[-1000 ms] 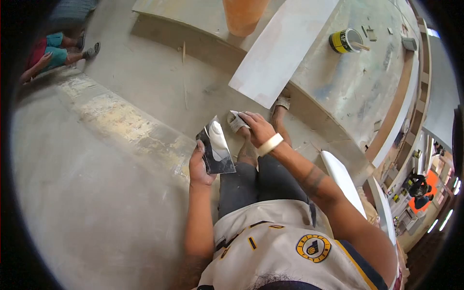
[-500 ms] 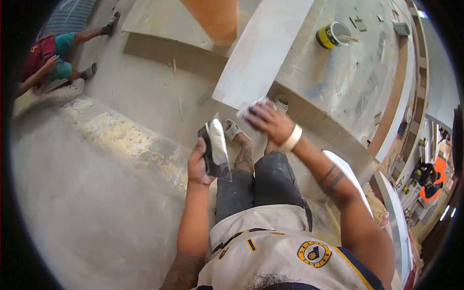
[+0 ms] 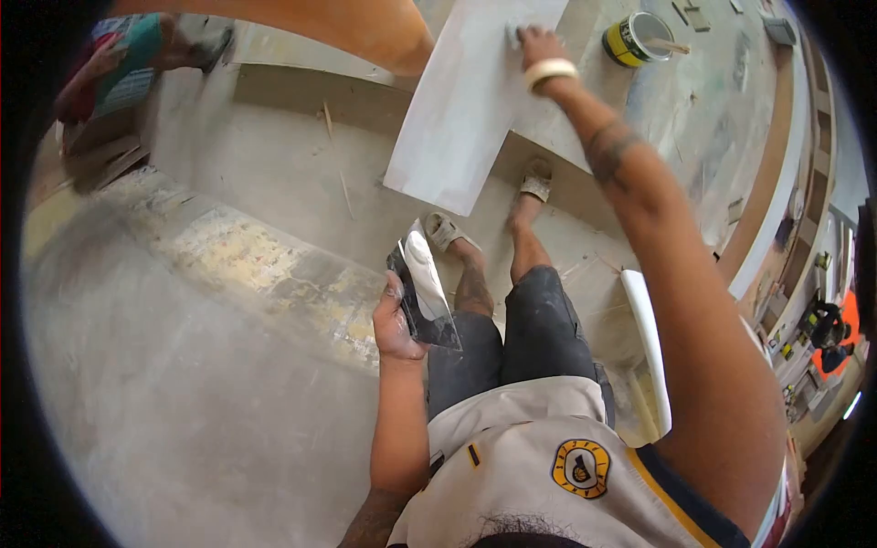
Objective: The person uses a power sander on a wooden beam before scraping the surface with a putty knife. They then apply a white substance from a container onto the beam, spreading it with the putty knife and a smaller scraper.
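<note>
My left hand [image 3: 395,324] is wrapped round a dark flat plate [image 3: 414,306], held tilted in front of my knees. A thick smear of white putty [image 3: 423,271] lies on its face. My right hand [image 3: 541,50] reaches far forward to the right edge of a long white panel [image 3: 457,119], fingers curled down at its surface. A small greyish thing shows at those fingertips; I cannot tell what it is. The panel's near end juts out over the floor, just beyond my feet.
An open yellow-and-black tin [image 3: 621,46] with a stick [image 3: 671,47] in it stands on the worktop right of the panel. An orange rounded form [image 3: 365,32] hangs over the panel's left side. Another person [image 3: 128,73] is at upper left. A curved white piece [image 3: 649,352] stands by my right side.
My right hand has moved forward and right from the panel's near end to its far right edge. My left hand still holds the plate, slightly further right in view.
</note>
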Demonstrator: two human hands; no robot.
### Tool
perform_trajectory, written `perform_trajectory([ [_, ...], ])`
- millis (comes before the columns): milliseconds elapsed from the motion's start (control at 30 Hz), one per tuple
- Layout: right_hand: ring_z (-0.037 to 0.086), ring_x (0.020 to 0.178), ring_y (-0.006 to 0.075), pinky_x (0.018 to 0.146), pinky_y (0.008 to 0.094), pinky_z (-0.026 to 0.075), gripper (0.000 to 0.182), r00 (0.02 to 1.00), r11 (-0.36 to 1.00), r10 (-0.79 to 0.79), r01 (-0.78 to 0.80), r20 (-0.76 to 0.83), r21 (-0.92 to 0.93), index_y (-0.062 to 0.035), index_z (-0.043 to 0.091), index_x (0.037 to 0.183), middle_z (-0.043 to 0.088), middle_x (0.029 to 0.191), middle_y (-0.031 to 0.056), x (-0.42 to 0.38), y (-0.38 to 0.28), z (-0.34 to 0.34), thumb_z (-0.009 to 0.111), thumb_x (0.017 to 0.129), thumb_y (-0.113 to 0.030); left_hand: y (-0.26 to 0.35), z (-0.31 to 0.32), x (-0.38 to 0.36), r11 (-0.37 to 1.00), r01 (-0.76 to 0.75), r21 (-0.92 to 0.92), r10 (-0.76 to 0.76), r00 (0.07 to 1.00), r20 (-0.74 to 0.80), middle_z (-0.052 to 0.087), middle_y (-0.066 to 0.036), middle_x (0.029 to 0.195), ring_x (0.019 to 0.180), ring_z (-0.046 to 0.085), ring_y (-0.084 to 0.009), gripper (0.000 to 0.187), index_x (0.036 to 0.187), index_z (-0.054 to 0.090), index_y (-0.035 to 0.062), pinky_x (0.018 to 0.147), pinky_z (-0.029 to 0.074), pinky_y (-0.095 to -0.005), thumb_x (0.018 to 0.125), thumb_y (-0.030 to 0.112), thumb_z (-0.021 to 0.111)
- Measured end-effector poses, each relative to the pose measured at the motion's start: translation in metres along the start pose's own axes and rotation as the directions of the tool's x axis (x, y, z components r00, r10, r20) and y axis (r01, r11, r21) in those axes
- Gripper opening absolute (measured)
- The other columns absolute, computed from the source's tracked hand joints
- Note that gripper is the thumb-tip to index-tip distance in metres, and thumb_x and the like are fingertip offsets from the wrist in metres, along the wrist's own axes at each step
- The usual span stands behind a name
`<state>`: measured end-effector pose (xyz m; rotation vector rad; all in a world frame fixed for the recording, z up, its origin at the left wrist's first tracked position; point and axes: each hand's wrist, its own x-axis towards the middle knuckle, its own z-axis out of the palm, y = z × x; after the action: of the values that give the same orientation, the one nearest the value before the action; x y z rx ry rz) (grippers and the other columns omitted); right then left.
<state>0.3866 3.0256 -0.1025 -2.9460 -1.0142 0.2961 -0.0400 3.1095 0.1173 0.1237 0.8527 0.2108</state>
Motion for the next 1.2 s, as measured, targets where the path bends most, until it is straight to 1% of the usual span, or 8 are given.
perform_trajectory([
  [233, 0.043, 0.131, 0.0349, 0.108, 0.0546, 0.036, 0.051, 0.955, 0.953, -0.267, 0.242, 0.127, 0.184, -0.013, 0.049, 0.137, 0.051, 0.137, 0.0101, -0.194, -0.081, 0.019, 0.056, 0.087, -0.015, -0.03, 0.039, 0.03, 0.999, -0.025, -0.019, 0.026, 0.998, 0.055, 0.062, -0.012, 0.129, 0.114, 0.062, -0.0252, 0.043, 0.136, 0.05, 0.0043, 0.098, 0.05, -0.0404, 0.104, 0.032, 0.044],
  [300, 0.045, 0.129, 0.0339, 0.107, 0.0496, 0.04, 0.054, 0.822, 0.927, -0.341, 0.212, 0.456, 0.31, -0.0138, 0.048, 0.138, 0.051, 0.137, 0.011, -0.208, -0.084, -0.007, 0.055, 0.085, -0.008, -0.033, 0.055, 0.035, 0.999, -0.042, 0.009, 0.042, 0.999, -0.01, 0.063, -0.012, 0.127, 0.113, 0.062, -0.0246, 0.043, 0.135, 0.051, 0.0039, 0.097, 0.051, -0.0397, 0.103, 0.033, 0.046],
  [500, 0.053, 0.12, 0.0396, 0.105, 0.0411, 0.042, 0.048, 0.944, 0.465, 0.114, -0.326, 0.309, 0.823, -0.007, 0.054, 0.132, 0.058, 0.127, 0.0199, -0.222, -0.043, 0.002, 0.051, 0.085, -0.001, -0.036, 0.054, 0.048, 0.999, -0.017, -0.046, 0.018, 0.999, 0.033, 0.058, -0.014, 0.133, 0.12, 0.058, -0.0288, 0.044, 0.139, 0.046, 0.0034, 0.102, 0.046, -0.0443, 0.104, 0.029, 0.039],
  [633, 0.063, 0.097, 0.0239, 0.089, 0.0368, 0.048, 0.047, 0.461, -0.042, 0.373, -0.858, 0.805, 0.512, 0.0047, 0.053, 0.129, 0.069, 0.111, 0.0168, -0.182, -0.026, 0.044, 0.062, 0.095, -0.026, -0.049, 0.057, 0.056, 0.999, 0.009, -0.037, -0.008, 1.0, 0.02, 0.06, -0.013, 0.131, 0.117, 0.06, -0.0279, 0.042, 0.138, 0.047, 0.004, 0.1, 0.047, -0.043, 0.104, 0.028, 0.04],
  [800, 0.057, 0.113, 0.0329, 0.1, 0.0421, 0.041, 0.059, 0.47, -0.194, 0.345, -0.811, 0.812, 0.552, 0.0054, 0.054, 0.128, 0.06, 0.125, 0.0253, -0.137, -0.026, -0.014, 0.059, 0.095, -0.043, -0.065, 0.086, 0.059, 0.998, -0.008, 0.055, 0.012, 0.998, -0.061, 0.064, -0.012, 0.123, 0.109, 0.064, -0.0252, 0.043, 0.135, 0.05, 0.0027, 0.094, 0.052, -0.0393, 0.103, 0.032, 0.045],
  [900, 0.057, 0.111, 0.0309, 0.099, 0.0397, 0.042, 0.055, 0.588, 0.018, 0.41, -0.77, 0.697, 0.638, 0.005, 0.055, 0.127, 0.061, 0.125, 0.0233, -0.148, -0.021, 0.016, 0.062, 0.094, -0.038, -0.065, 0.091, 0.06, 1.0, -0.01, 0.023, 0.012, 0.998, -0.066, 0.064, -0.012, 0.123, 0.109, 0.063, -0.0253, 0.044, 0.135, 0.05, 0.0027, 0.094, 0.052, -0.0399, 0.103, 0.033, 0.045],
  [1100, 0.062, 0.078, 0.0157, 0.075, 0.0322, 0.051, 0.028, 0.701, -0.685, 0.179, -0.415, 0.69, 0.599, 0.0009, 0.064, 0.111, 0.066, 0.089, 0.0024, -0.189, -0.001, -0.024, 0.07, 0.087, -0.014, -0.067, 0.107, 0.074, 0.989, -0.04, 0.146, 0.04, 0.999, 0.004, 0.06, -0.011, 0.13, 0.119, 0.058, -0.0262, 0.044, 0.137, 0.048, 0.0044, 0.102, 0.046, -0.042, 0.103, 0.032, 0.043],
  [1200, 0.061, 0.074, 0.0147, 0.072, 0.0304, 0.051, 0.018, 0.699, -0.604, 0.199, -0.465, 0.687, 0.648, -0.0002, 0.067, 0.099, 0.066, 0.086, 0.0035, -0.213, 0.022, -0.048, 0.068, 0.085, -0.011, -0.072, 0.116, 0.084, 0.914, -0.197, 0.354, 0.229, 0.972, -0.052, 0.057, -0.013, 0.132, 0.12, 0.057, -0.0283, 0.047, 0.138, 0.043, 0.0002, 0.104, 0.044, -0.0434, 0.104, 0.033, 0.043],
])
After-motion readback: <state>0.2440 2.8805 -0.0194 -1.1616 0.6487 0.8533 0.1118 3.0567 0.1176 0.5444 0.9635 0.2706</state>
